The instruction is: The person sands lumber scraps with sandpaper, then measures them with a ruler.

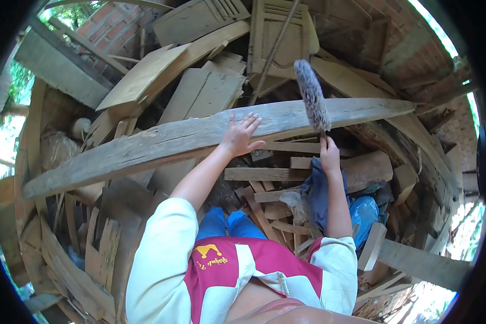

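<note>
A long weathered wooden beam [167, 137] spans the view from lower left to upper right. My left hand [243, 134] lies on the middle of the beam, palm down, fingers spread. To its right, my right hand [330, 155] grips the thin handle of a fluffy grey duster [312, 97] just below the beam's near edge. The duster's head points up and stands over the right part of the beam; whether it touches the wood I cannot tell.
Wooden cabinet doors [279, 40] and boards [200, 89] are piled beyond the beam. Nearer me lie scrap wood pieces [267, 174], a dark blue cloth [319, 189] and a blue plastic bag [364, 215]. Brick walls [116, 27] stand behind.
</note>
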A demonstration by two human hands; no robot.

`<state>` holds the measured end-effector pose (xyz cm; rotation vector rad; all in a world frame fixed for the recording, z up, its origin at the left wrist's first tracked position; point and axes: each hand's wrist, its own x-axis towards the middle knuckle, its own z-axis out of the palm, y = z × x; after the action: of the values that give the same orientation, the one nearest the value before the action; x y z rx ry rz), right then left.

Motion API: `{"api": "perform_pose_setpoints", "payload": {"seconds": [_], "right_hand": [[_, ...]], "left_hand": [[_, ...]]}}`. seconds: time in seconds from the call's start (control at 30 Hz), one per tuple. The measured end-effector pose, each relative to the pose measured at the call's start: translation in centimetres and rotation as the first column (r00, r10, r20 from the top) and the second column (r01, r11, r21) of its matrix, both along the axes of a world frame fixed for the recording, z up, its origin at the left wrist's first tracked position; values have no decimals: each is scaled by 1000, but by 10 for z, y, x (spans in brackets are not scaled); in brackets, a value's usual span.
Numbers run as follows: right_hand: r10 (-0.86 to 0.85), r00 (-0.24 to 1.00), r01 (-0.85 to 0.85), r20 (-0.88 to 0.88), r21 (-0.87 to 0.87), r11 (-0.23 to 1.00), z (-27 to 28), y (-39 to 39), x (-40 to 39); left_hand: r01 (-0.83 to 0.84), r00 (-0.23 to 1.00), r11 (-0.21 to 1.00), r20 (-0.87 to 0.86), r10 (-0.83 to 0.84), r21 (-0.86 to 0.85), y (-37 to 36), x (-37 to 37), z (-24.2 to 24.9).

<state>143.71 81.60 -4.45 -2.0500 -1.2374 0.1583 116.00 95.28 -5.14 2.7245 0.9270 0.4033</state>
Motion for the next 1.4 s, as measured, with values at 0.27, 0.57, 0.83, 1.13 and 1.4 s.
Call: {"api": "perform_pose_setpoints", "payload": {"seconds": [0.27,0.57,0.83,1.13,1.4], "right_hand": [[384,844,-503,-375,-304,809,1,16,-83],[15,1000,-22,-24,-328,944,-39,22,-35],[251,967,-180,51,-560,809,19,23,-147],[-420,907,378,3,-445,812,-13,0,-20],[-327,939,336,108,-492,803,-33,4,-73]], "left_hand": [[-125,964,982,-218,155,143,-9,-135,40],[-467,864,880,-165,476,91,15,-197,8],[-471,867,866,-96,490,169,12,-196,4],[-453,872,871,-110,477,190,13,-197,0],[-445,878,875,-102,468,190,14,-196,-2]]}}
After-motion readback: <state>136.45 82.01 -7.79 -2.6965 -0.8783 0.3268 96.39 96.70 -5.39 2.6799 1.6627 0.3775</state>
